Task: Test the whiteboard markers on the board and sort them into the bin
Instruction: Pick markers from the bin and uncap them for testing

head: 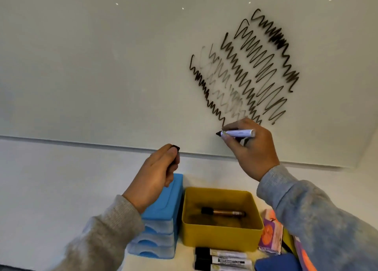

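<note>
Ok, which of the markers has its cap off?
The marker in the right hand, tip bared; the one in the yellow bin and those below it are capped.

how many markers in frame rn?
5. One marker uncapped in the right hand at the whiteboard, one capped marker in the yellow bin, three capped markers lying in front of it. More may be hidden below the frame.

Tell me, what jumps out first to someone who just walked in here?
The black zigzag scribbles on the whiteboard, upper right, some bold and some faint. Just below them the right hand holds an uncapped marker; the left hand grips its cap. Beneath sits a yellow bin holding one marker.
</note>
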